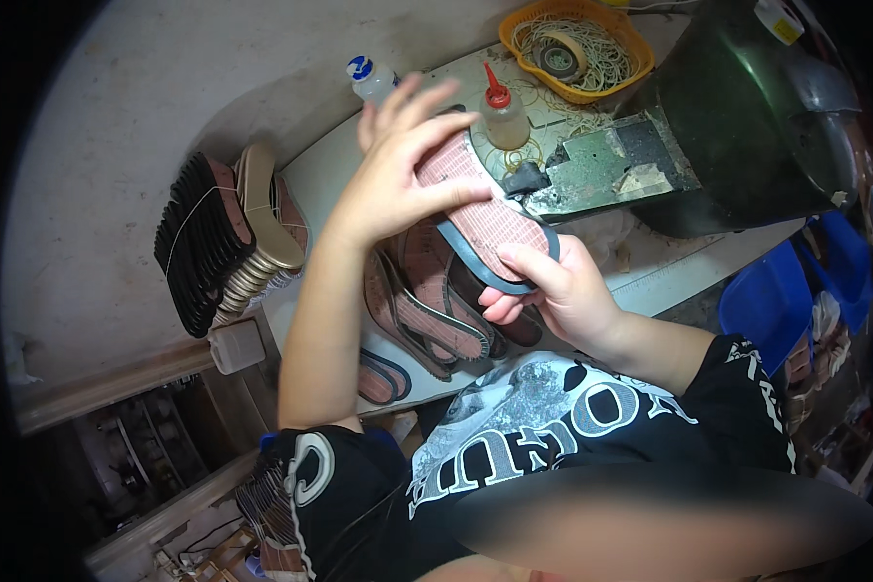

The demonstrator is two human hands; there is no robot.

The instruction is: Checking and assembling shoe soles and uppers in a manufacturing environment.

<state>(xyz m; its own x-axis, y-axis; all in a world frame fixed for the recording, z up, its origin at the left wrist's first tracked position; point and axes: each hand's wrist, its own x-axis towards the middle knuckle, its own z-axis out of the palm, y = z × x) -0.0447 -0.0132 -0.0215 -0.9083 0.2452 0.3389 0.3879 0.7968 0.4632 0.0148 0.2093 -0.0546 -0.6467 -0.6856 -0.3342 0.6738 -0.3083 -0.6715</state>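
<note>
A shoe sole [483, 225] with a pinkish grid-patterned face and a dark blue edge is held up over the table, tilted. My right hand [563, 291] grips its near end, thumb on the face and fingers curled beneath. My left hand [398, 175] is at its far end, with the thumb laid across the face and the index finger along the tip; the other fingers are spread in the air. Beside the sole's right edge is the dark tip [526, 179] of a worn green machine [606, 160]; whether they touch is unclear. More soles [436, 301] lie loosely below.
Bundles of tied soles [204, 238] stand at the left. Behind are a red-capped squeeze bottle [505, 116], a white bottle with a blue cap [371, 80], and a yellow basket [640, 53] holding cord and a tape roll. A blue plastic container [766, 296] is at right.
</note>
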